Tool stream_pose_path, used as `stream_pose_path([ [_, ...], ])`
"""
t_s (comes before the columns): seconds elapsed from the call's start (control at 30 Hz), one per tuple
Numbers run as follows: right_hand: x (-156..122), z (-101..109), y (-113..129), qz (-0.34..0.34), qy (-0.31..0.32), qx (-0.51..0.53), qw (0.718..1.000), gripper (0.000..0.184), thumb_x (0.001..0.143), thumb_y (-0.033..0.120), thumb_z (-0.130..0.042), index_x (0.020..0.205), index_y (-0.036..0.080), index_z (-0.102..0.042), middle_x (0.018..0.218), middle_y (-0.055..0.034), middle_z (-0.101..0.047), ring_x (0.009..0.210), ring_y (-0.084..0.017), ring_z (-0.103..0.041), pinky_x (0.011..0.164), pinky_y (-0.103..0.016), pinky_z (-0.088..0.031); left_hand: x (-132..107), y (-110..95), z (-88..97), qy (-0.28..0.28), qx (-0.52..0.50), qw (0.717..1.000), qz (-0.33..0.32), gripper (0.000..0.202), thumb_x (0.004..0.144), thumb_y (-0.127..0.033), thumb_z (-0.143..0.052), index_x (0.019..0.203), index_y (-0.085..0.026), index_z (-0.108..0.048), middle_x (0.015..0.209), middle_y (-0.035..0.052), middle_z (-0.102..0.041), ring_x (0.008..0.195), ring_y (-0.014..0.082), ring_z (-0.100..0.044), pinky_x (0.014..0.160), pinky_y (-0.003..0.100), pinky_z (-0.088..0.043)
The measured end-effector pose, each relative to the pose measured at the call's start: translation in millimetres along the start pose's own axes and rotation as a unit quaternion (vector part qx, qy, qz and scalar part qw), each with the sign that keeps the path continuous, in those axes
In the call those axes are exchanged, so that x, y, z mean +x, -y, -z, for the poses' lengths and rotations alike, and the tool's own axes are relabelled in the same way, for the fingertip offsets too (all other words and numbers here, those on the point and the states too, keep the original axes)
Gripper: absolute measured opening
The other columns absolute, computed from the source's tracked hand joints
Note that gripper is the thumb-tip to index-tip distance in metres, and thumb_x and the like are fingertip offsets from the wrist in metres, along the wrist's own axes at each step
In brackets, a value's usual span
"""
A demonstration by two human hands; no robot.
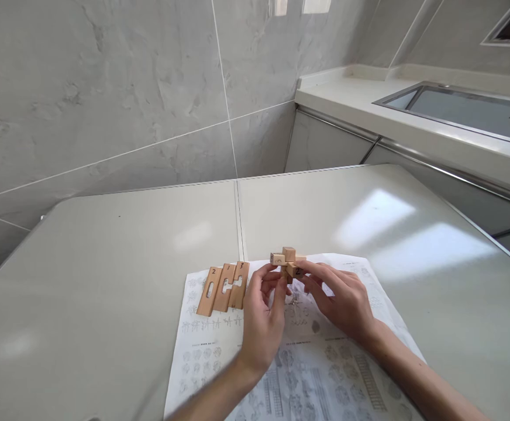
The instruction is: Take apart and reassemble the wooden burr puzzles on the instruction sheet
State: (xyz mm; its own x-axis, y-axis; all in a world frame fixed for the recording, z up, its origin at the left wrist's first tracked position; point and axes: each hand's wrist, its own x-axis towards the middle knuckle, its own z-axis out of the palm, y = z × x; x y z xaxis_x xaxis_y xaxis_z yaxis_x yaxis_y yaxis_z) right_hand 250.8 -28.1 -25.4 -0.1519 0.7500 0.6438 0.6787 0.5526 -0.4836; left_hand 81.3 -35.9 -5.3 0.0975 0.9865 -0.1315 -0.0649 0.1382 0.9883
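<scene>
Between my two hands is a wooden burr puzzle [289, 255], its blocks crossing one another and raised above a printed sheet. My left hand [264, 310] closes on it from the left and below, thumb against the lower blocks. From the right, the fingers of my right hand [343, 298] pinch a block marked 2. My fingers hide parts of the puzzle. Left of my left hand lie three flat wooden pieces with cut-outs: one marked 2 [206, 297], one marked 1 [221, 298] and one marked 3 [238, 292]. They lie side by side, slightly slanted.
The paper sheet [220, 365] with small diagrams lies under my hands on a glossy light table [106, 263]. A seam runs across the table. Behind it rises a grey tiled wall [127, 88]. At right stands a white counter [338, 96] with a glass-topped inset panel [461, 111].
</scene>
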Motion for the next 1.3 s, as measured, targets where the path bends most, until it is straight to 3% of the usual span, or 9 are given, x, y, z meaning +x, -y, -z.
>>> stream_pose_path([
  [0.27, -4, 0, 2, -0.004, -0.002, 0.011, 1.000, 0.031, 0.100, 0.009, -0.062, 0.127, 0.025, -0.065, 0.089, 0.0003, -0.078, 0.061, -0.011, -0.070, 0.059, -0.023, -0.053, 0, 3, 1.0, 0.016, 0.050, 0.997, -0.065, 0.021, 0.105, -0.038, -0.056, 0.114, -0.022, -0.066, 0.103, 0.0065, -0.069, 0.088, 0.0176, -0.068, 0.084, 0.035, -0.059],
  [0.5, -1, 0, 7, 0.002, -0.008, 0.012, 1.000, 0.033, 0.099, 0.009, -0.062, 0.127, 0.025, -0.067, 0.085, -0.0011, -0.075, 0.063, -0.012, -0.069, 0.058, -0.023, -0.053, -3, 7, 1.4, 0.035, 0.066, 0.994, -0.084, 0.022, 0.107, -0.035, -0.052, 0.121, -0.024, -0.065, 0.119, 0.0091, -0.066, 0.104, 0.0210, -0.068, 0.091, 0.037, -0.058],
  [0.67, -2, 0, 8, 0.000, -0.016, -0.002, 1.000, 0.029, 0.099, 0.015, -0.066, 0.126, 0.026, -0.070, 0.071, 0.0022, -0.071, 0.051, -0.010, -0.060, 0.052, -0.023, -0.048, -3, 5, 0.9, 0.051, 0.097, 0.989, -0.100, 0.020, 0.105, -0.033, -0.054, 0.119, -0.024, -0.065, 0.116, 0.0090, -0.068, 0.106, 0.0225, -0.067, 0.093, 0.038, -0.056],
  [0.87, -2, 2, 10, 0.000, -0.031, 0.017, 0.999, 0.026, 0.097, 0.017, -0.071, 0.120, 0.027, -0.073, 0.061, 0.0059, -0.070, 0.041, -0.009, -0.052, 0.047, -0.022, -0.048, -3, 0, 0.3, 0.051, 0.098, 0.990, -0.087, 0.014, 0.102, -0.032, -0.061, 0.110, -0.023, -0.066, 0.108, 0.0072, -0.070, 0.100, 0.0208, -0.067, 0.090, 0.035, -0.056],
  [1.0, 0, 3, 12, -0.010, -0.033, 0.052, 0.998, 0.015, 0.098, 0.018, -0.070, 0.108, 0.026, -0.076, 0.067, 0.0027, -0.075, 0.047, -0.011, -0.061, 0.049, -0.023, -0.052, -2, 0, -1.3, 0.048, 0.098, 0.992, -0.062, 0.015, 0.097, -0.035, -0.069, 0.105, -0.022, -0.068, 0.102, 0.0055, -0.070, 0.094, 0.0197, -0.069, 0.085, 0.033, -0.057],
  [1.1, 1, 2, 13, -0.031, -0.012, 0.084, 0.996, 0.016, 0.100, 0.016, -0.064, 0.106, 0.025, -0.076, 0.074, 0.0003, -0.078, 0.053, -0.012, -0.066, 0.050, -0.023, -0.054, -1, -1, -1.9, 0.040, 0.071, 0.996, -0.039, 0.015, 0.095, -0.034, -0.070, 0.102, -0.021, -0.070, 0.102, 0.0063, -0.071, 0.093, 0.0203, -0.071, 0.084, 0.033, -0.058],
  [1.3, 1, 1, 16, -0.042, 0.055, 0.144, 0.987, 0.021, 0.102, 0.016, -0.057, 0.115, 0.023, -0.072, 0.060, 0.0054, -0.065, 0.046, -0.010, -0.056, 0.048, -0.024, -0.047, 0, -5, -1.1, 0.040, 0.033, 0.999, -0.016, 0.013, 0.091, -0.030, -0.074, 0.098, -0.021, -0.069, 0.097, 0.0052, -0.072, 0.089, 0.0201, -0.071, 0.081, 0.031, -0.058],
])
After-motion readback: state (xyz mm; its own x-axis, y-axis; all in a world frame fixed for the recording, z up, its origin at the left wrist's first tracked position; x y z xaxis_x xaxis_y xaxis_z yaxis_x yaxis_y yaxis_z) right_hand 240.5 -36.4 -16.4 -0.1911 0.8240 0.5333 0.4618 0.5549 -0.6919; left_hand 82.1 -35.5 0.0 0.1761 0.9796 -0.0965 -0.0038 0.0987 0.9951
